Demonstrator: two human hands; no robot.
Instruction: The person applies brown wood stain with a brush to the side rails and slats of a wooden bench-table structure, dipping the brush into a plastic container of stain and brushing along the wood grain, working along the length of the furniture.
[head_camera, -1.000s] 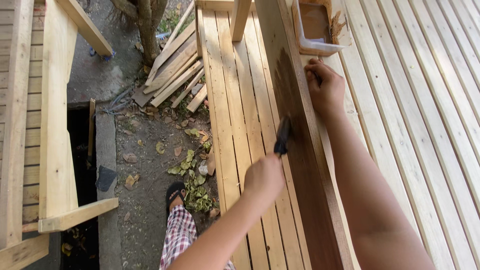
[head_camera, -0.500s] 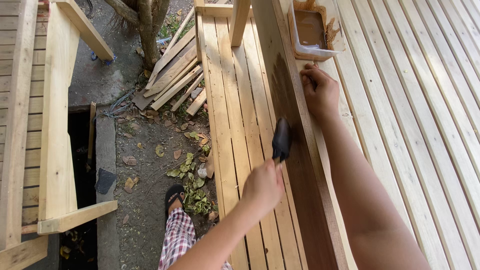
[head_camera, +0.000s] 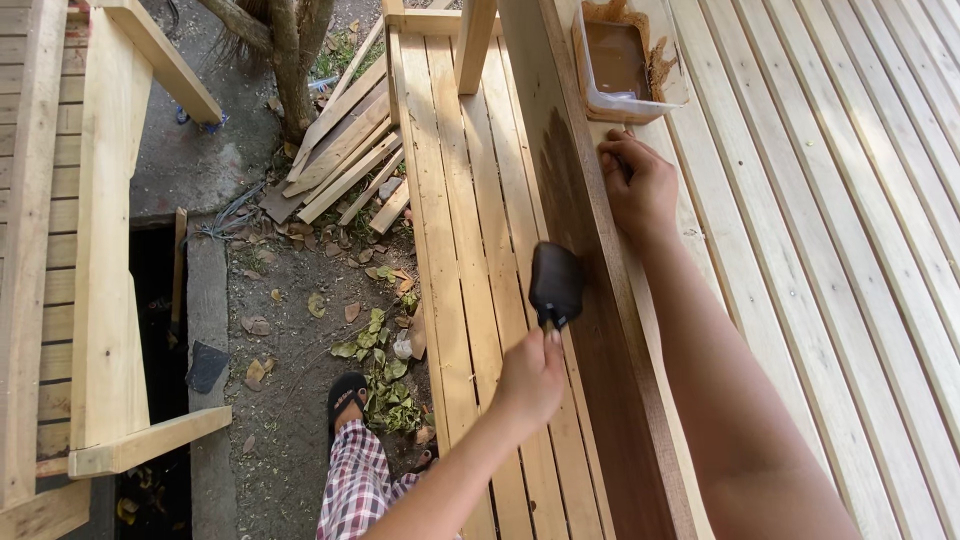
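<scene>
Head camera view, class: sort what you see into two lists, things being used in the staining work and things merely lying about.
In use:
- left hand holding the paintbrush
- right hand resting on the upright board, partly stained dark
- plastic tub of brown stain

Lying about:
- pile of offcut planks
- fallen leaves
- tree trunk
- wooden frame at left
</scene>
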